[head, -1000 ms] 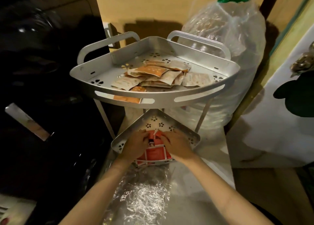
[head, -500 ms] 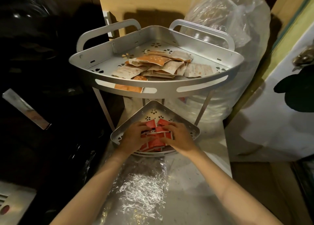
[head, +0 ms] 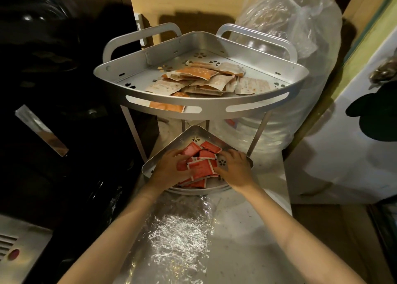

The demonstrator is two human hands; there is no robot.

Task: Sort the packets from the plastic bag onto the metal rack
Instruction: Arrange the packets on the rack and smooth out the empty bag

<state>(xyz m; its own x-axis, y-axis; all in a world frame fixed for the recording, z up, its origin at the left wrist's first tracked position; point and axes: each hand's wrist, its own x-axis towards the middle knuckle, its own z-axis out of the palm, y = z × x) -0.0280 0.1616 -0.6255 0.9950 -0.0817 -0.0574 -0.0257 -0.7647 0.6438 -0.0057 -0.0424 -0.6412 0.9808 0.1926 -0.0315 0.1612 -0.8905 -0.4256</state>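
Racking dominates my view: a two-tier metal corner rack (head: 199,103) stands on a pale countertop (head: 247,230), with a big clear plastic bag (head: 300,37) tied in green standing just behind its right side. On the upper shelf (head: 133,79) I see a loose heap of tan and orange packets (head: 206,78), one of them showing through the front rail slot. Below, the lower shelf (head: 189,136) holds the red packets (head: 200,166), piled and overlapping between my hands. A crinkled clear wrapper (head: 178,230) lies on the counter between my forearms.

My left hand (head: 169,170) rests on the left of the red pile, fingers bent over its edge and touching the top packets. My right hand (head: 234,167) lies on the pile's right side, fingers curved against it; I cannot tell whether either truly pinches a packet.

I judge the risk to be spillage: the front packets sit close to the low front rim, so squeezing the heap could push some over onto the counter.
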